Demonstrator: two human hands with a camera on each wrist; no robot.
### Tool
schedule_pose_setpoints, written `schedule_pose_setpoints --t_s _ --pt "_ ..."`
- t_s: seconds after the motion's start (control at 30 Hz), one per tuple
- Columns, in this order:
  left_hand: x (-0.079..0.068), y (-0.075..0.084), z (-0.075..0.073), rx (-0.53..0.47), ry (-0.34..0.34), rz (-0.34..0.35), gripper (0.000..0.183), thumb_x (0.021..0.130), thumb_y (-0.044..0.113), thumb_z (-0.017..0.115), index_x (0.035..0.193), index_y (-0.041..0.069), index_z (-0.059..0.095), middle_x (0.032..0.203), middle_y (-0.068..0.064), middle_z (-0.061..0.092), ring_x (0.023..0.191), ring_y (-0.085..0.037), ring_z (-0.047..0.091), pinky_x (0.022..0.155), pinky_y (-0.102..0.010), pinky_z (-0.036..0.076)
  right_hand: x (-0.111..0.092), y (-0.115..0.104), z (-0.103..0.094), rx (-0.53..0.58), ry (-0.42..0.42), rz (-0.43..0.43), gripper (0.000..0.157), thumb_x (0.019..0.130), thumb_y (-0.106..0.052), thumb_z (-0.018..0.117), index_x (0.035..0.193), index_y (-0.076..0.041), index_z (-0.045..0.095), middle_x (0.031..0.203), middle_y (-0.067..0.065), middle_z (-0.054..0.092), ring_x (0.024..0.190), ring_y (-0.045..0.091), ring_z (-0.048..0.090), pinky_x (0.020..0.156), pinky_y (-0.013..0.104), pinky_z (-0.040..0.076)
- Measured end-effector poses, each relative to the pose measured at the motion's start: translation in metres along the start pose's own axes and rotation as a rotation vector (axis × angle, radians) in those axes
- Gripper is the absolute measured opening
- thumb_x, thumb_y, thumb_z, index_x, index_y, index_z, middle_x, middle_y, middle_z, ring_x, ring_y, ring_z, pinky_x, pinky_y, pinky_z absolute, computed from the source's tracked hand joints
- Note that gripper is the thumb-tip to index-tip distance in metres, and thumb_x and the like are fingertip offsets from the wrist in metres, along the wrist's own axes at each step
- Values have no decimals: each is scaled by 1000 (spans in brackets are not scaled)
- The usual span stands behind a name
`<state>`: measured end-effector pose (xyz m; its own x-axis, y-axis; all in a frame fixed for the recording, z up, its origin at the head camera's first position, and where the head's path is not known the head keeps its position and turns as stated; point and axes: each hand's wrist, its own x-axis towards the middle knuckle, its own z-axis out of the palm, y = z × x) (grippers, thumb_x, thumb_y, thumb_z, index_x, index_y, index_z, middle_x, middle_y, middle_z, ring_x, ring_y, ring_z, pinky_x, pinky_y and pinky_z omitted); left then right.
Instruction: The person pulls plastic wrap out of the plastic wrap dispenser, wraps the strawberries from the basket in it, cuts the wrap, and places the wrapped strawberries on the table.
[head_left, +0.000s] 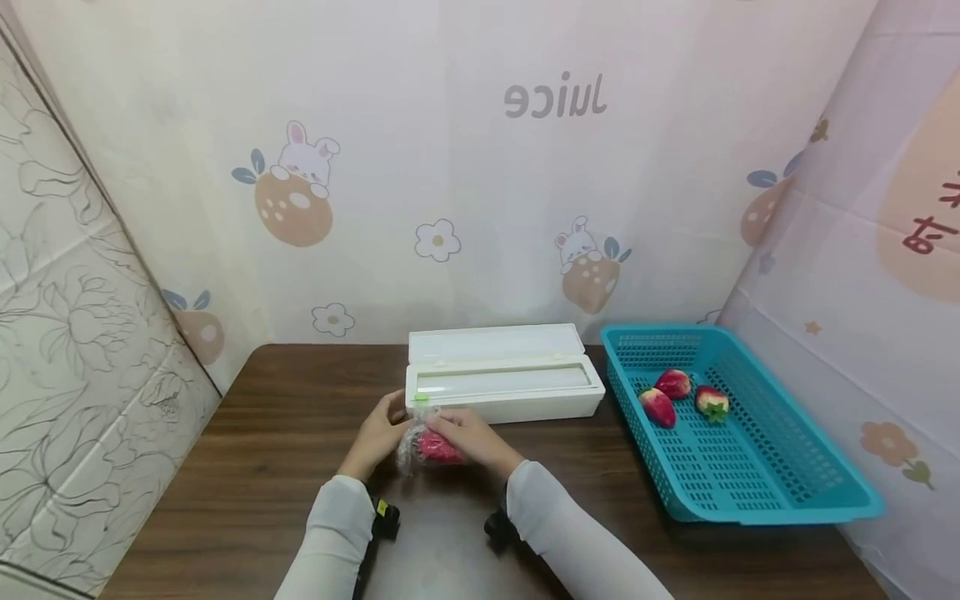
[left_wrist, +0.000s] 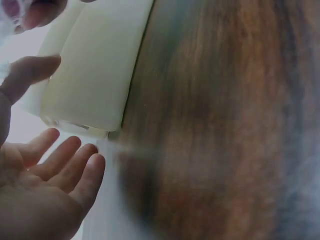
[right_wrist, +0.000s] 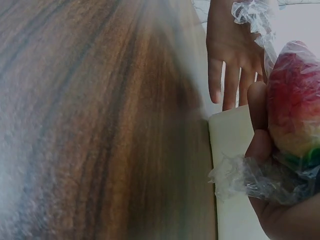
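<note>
one strawberry [head_left: 438, 447] in hand, three strawberries [head_left: 658, 408] sitting in the turquoise mesh basket [head_left: 797, 511] on the right, no film visible on those from here.

looks like a wrapping job. cling film [head_left: 407, 454] is over the body of the held berry; red skin and green leaf end [right_wrist: 302, 159] show through it in the right wrist view. not a clean wrap: loose crumpled tails [right_wrist: 226, 175] stick out past the fruit. i'd call it covered, not tidied. my guess is that tucking those ends in is what's left on this one. can't tell if the film closes all round, far side is hidden.

right hand [head_left: 472, 440]: grasping the wrapped berry, thumb and fingers curled about it. left hand [head_left: 377, 437]: just beside, fingers extended, not clenched, no grip i can see. can't tell if it brushes the film.

berry sits between the hands, in front of the left end of the white cling film dispenser [head_left: 517, 407], over the dark wood table [head_left: 225, 492]. can't tell if it touches the tabletop.

dispenser lid [head_left: 495, 342] is tipped back, so probably set for more film. if the basket lot counts: one mostly done, three to go.
</note>
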<state>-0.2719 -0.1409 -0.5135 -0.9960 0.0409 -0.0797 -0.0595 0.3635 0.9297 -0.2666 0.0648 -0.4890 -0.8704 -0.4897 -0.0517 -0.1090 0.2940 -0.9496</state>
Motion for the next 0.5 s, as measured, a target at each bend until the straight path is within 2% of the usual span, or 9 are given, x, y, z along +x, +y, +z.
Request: schedule_pose_setpoints --t_s 0.13,0.27,0.37,0.5 --pt "16 5 2 35 -32 67 88 84 23 79 155 3 30 153 -26 37 140 -44 34 112 -61 27 3 -3 -2 -2 8 -1 39 101 -46 54 95 -13 72 78 -1 60 75 13 56 68 30 47" --pt "35 4 2 -6 -101 122 105 81 18 81 159 3 12 156 -27 28 143 -44 26 116 -58 19 5 -5 1 -1 3 -4 40 102 -45 54 91 -10 71 75 -3 59 74 11 56 68 29 47" --pt "42 1 0 -51 -152 153 110 79 12 81 159 4 5 155 -27 28 141 -43 29 116 -55 20 5 -5 5 20 -16 13 39 102 -42 55 90 -9 70 74 -3 59 74 10 56 68 28 48" --pt "48 -2 -1 -68 -185 182 109 78 8 81 157 3 7 149 -28 34 136 -41 37 113 -52 27 1 -7 10 20 12 9 37 102 -40 56 85 -9 68 73 -3 58 73 10 55 68 27 47"
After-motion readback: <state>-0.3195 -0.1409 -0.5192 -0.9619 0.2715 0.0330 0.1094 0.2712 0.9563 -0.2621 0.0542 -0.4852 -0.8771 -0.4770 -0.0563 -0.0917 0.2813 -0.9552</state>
